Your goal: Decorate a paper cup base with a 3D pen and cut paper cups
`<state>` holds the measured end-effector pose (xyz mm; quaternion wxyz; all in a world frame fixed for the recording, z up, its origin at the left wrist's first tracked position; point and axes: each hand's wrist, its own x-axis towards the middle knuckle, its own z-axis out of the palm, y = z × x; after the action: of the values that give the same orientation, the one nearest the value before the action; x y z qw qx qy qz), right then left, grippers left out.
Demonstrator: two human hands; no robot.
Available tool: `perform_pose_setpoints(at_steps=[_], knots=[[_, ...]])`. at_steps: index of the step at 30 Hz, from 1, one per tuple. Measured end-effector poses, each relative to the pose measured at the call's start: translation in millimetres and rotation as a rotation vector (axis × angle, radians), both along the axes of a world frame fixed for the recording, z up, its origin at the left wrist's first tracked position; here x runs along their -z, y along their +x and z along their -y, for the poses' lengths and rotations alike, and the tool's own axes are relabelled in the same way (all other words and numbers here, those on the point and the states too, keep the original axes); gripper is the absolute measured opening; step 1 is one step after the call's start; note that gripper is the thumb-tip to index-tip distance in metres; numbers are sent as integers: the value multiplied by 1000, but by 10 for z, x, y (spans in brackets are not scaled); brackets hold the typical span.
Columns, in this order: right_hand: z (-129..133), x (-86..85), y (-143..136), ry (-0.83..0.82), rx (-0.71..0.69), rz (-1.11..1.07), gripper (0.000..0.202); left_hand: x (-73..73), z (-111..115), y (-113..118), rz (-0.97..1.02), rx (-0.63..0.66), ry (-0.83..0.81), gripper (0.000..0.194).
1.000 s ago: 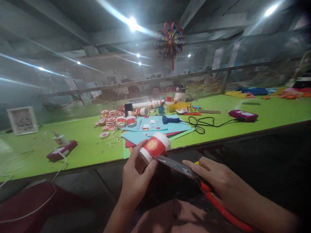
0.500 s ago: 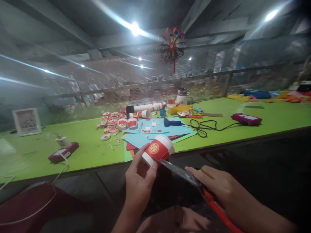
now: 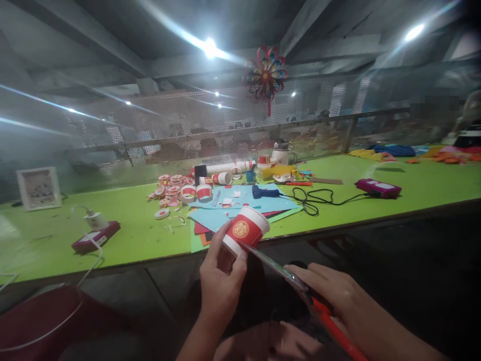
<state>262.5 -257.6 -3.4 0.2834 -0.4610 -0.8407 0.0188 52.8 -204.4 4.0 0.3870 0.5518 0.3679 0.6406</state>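
Observation:
A red and white paper cup [image 3: 251, 226] with a round gold emblem is held tilted in my left hand [image 3: 221, 271], thumb and fingers closed around its lower end. My right hand [image 3: 330, 288] grips a pair of scissors [image 3: 278, 268] with red-orange handles. Their blades point up and left, and the tip meets the cup's side near my left thumb. Whether the blades are parted is hard to make out. Both hands are in front of the table edge, above my lap.
On the green table [image 3: 143, 235] lie blue paper sheets [image 3: 210, 216], a dark blue glue gun [image 3: 265, 191] with a black cord, cut cups [image 3: 204, 193] and a pile of cup pieces [image 3: 173, 186]. Purple power strips [image 3: 379, 188] sit at both sides. A framed picture [image 3: 38, 188] stands left.
The cup has turned slightly in my left hand, bringing its emblem a little to the right. The scissors stay at its side, with their handles shifted slightly left.

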Motion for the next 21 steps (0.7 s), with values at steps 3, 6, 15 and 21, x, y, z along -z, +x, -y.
perform_pose_setpoints(at_steps=[3,6,15,21], knots=[[-7,20,-45,-64,-14,-50,44,31,-23,-15,-6,-14,17,52],[-6,43,-118,-144,-42,-95,29,91,-66,-38,4,-13,28,52],[23,23,-169,-191,-46,-155,16,130,-111,-96,-47,45,70,53],[25,30,-200,-269,-112,-269,5,167,-88,-86,-102,41,89,55]])
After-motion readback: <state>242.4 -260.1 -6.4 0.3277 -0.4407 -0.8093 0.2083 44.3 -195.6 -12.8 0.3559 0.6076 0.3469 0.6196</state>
